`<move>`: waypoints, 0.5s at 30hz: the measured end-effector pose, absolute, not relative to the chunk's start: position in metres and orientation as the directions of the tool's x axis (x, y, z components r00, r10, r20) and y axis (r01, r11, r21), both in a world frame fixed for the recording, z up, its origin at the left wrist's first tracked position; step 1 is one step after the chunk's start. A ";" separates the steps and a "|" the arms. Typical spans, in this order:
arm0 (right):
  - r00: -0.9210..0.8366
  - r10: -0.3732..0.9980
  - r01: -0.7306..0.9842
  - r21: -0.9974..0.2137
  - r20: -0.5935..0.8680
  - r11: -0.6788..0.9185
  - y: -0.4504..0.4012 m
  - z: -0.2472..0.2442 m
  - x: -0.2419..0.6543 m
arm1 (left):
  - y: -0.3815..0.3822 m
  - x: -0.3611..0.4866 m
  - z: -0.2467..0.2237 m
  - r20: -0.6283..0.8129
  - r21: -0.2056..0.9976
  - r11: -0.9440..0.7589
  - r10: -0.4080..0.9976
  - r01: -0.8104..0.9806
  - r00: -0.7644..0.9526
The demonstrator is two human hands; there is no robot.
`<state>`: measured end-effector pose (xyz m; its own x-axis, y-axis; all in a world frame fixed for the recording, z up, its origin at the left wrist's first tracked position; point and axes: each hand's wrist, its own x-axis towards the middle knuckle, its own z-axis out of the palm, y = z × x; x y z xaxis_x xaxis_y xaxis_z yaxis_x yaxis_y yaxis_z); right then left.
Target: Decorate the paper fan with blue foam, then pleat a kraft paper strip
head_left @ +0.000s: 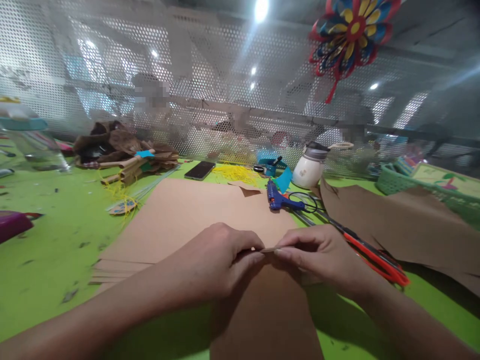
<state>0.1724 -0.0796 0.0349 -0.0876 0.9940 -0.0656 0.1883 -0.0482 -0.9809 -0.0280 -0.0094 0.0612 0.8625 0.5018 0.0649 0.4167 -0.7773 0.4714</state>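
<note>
A sheet of brown kraft paper hangs toward me from both hands, its far edge pinched at the middle of the view. My left hand is closed, with thumb and forefinger gripping that edge. Close beside it, my right hand pinches the same edge between thumb and fingers. The edge looks folded or layered where the fingertips meet. Beneath and beyond the hands lies a stack of brown paper sheets. A blue glue gun rests at the stack's far right corner.
Orange-handled scissors lie right of my right hand, near more brown paper. Farther back are a phone, yellow raffia strands, a white bottle and a green basket. Crumpled brown material sits back left, before a perforated screen.
</note>
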 end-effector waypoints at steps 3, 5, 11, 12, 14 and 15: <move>-0.073 0.992 0.147 -0.985 -0.105 -0.094 -0.077 0.033 0.173 | -0.007 -0.029 0.064 0.044 0.545 -0.725 0.526 0.421 0.849; -0.069 0.991 0.142 -0.984 -0.114 -0.103 -0.074 0.030 0.174 | -0.004 -0.029 0.064 0.005 0.590 -0.683 0.537 0.431 0.844; -0.147 0.975 0.171 -0.975 -0.166 -0.140 -0.066 0.020 0.178 | -0.001 -0.024 0.053 -0.027 0.594 -0.664 0.548 0.455 0.836; -0.134 0.979 0.208 -0.970 -0.155 -0.125 -0.066 0.019 0.178 | -0.001 -0.023 0.052 -0.026 0.596 -0.660 0.554 0.457 0.832; -0.094 0.992 0.295 -0.954 -0.087 -0.056 -0.065 0.019 0.179 | 0.001 -0.022 0.052 -0.026 0.620 -0.641 0.560 0.453 0.828; -0.081 0.996 0.328 -0.944 -0.042 -0.013 -0.065 0.019 0.179 | 0.003 -0.022 0.052 -0.033 0.639 -0.628 0.555 0.444 0.831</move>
<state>0.1791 -0.0648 0.0187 -0.0810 0.9958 -0.0419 0.3283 -0.0131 -0.9445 -0.0221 0.0032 0.0518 0.8314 0.5547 -0.0325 0.4440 -0.6279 0.6392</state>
